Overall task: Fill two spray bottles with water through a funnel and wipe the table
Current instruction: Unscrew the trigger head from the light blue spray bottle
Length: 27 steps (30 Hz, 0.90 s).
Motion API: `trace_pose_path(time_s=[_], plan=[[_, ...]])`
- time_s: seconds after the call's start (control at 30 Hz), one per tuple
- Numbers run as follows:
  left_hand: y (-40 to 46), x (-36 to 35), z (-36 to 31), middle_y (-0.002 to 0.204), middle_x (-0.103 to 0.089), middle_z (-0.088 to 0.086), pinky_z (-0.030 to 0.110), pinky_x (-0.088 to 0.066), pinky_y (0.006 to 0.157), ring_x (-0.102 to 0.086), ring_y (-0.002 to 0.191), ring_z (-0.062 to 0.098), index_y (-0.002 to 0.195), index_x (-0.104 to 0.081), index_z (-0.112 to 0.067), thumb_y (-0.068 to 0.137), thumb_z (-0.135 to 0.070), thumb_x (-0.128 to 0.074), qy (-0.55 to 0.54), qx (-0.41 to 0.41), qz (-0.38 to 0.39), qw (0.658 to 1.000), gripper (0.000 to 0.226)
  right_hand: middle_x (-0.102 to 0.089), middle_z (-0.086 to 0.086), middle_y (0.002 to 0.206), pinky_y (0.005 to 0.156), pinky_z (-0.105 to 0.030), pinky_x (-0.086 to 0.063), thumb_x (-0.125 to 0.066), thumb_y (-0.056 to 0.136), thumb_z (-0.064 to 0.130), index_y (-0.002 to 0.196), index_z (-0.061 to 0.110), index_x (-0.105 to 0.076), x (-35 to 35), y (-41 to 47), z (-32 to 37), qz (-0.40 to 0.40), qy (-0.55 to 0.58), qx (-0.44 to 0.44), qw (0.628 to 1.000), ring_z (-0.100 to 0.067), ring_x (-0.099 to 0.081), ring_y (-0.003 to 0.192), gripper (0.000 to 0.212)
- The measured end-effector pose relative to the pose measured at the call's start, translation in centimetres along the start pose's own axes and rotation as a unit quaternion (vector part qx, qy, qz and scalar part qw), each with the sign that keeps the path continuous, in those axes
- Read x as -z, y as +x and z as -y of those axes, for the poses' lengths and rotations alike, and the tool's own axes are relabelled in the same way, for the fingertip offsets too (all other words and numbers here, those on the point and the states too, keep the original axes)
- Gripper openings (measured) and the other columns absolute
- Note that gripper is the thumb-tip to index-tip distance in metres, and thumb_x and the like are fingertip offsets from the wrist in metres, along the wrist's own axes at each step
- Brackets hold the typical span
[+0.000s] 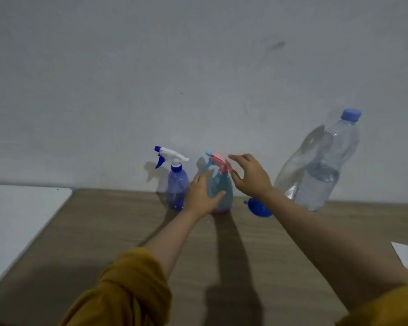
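Cupping teal bottle (222, 187) (fingers (200, 182) spread)

Both hands (226, 184) open around teal spray bottle (222, 187) on wooden table (104, 231)

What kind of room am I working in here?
Hard to say; probably a plain indoor room, perhaps at home. A wood-grain table stands against a bare, scuffed grey wall, with only household items on it: two spray bottles, a funnel and a water bottle.
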<state>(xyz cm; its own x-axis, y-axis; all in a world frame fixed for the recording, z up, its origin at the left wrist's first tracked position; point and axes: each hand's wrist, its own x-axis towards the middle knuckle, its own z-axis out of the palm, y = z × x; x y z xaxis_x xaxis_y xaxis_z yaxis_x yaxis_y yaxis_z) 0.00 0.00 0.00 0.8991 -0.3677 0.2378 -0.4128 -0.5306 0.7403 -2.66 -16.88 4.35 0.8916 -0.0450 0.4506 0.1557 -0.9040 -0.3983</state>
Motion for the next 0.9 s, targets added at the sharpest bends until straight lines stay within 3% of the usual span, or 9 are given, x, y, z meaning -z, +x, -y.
trace_pose_path(time_s=[0.1,0.2,0.27,0.53,0.63,0.8,0.9], plan=[[0.9,-1.8,1.2,0.136,-0.049,0.001,0.042,-0.051,0.095,-0.049,0.125,0.02,0.137,-0.038,-0.026,0.08,-0.039,-0.07,-0.036,0.017,-0.004,0.999,0.066,-0.064,-0.009,0.115,0.084,-0.035,-0.053,-0.061,0.09,0.019,0.128,0.014,-0.06,-1.4,0.2,-1.0,-0.034,0.059,-0.011,0.998,-0.022,-0.061,0.098,0.039],[1.6,-3.4,1.7,0.132,-0.051,0.001,0.04,-0.051,0.095,-0.051,0.122,0.02,0.132,-0.041,-0.022,0.079,-0.027,-0.074,-0.064,0.055,-0.007,0.996,0.062,-0.07,-0.006,0.112,0.077,-0.009,-0.047,-0.064,0.089,0.016,0.121,0.011,-0.065,-2.6,-0.1,-1.5,-0.057,0.122,-0.025,0.991,-0.017,-0.065,0.092,0.033],[2.1,-4.1,1.7,0.133,-0.05,0.002,0.043,-0.05,0.097,-0.049,0.124,0.022,0.128,-0.04,-0.021,0.077,-0.019,-0.076,-0.096,0.067,-0.01,0.993,0.063,-0.072,-0.004,0.108,0.073,-0.002,-0.044,-0.065,0.089,0.016,0.117,0.01,-0.067,-2.9,0.1,-1.5,-0.082,0.156,-0.034,0.984,-0.011,-0.065,0.088,0.029],[2.0,-5.5,1.4,0.123,-0.053,0.001,0.04,-0.053,0.092,-0.051,0.119,0.02,0.115,-0.039,-0.023,0.071,-0.012,-0.079,-0.139,0.081,-0.045,0.986,0.061,-0.073,-0.006,0.097,0.077,-0.022,-0.057,-0.065,0.087,0.007,0.106,0.006,-0.071,-3.2,0.0,-0.9,-0.117,0.245,-0.072,0.96,-0.014,-0.068,0.086,0.02],[0.9,-5.2,0.9,0.117,-0.053,-0.002,0.038,-0.055,0.088,-0.054,0.112,0.017,0.11,-0.039,-0.024,0.069,-0.017,-0.081,-0.134,0.072,-0.079,0.985,0.06,-0.073,-0.004,0.096,0.079,-0.029,-0.058,-0.066,0.087,0.007,0.105,0.007,-0.071,-2.3,-0.6,-0.2,-0.123,0.278,-0.083,0.949,-0.016,-0.069,0.088,0.019],[-3.0,-3.8,-1.3,0.115,-0.049,-0.015,0.022,-0.048,0.08,-0.05,0.108,0.008,0.115,-0.041,-0.025,0.068,-0.03,-0.083,-0.134,0.061,-0.086,0.985,0.063,-0.073,-0.002,0.094,0.081,-0.034,-0.059,-0.067,0.087,0.008,0.104,0.009,-0.072,0.3,-3.0,1.2,-0.108,0.314,-0.093,0.939,-0.018,-0.071,0.088,0.018],[-6.3,-3.4,-2.2,0.116,-0.052,-0.013,0.027,-0.052,0.082,-0.053,0.11,0.01,0.113,-0.044,-0.026,0.066,-0.031,-0.083,-0.145,0.053,-0.097,0.983,0.061,-0.072,0.002,0.088,0.077,-0.035,-0.059,-0.068,0.086,0.007,0.101,0.012,-0.073,1.8,-5.4,2.1,-0.094,0.339,-0.105,0.93,-0.018,-0.072,0.084,0.016]])
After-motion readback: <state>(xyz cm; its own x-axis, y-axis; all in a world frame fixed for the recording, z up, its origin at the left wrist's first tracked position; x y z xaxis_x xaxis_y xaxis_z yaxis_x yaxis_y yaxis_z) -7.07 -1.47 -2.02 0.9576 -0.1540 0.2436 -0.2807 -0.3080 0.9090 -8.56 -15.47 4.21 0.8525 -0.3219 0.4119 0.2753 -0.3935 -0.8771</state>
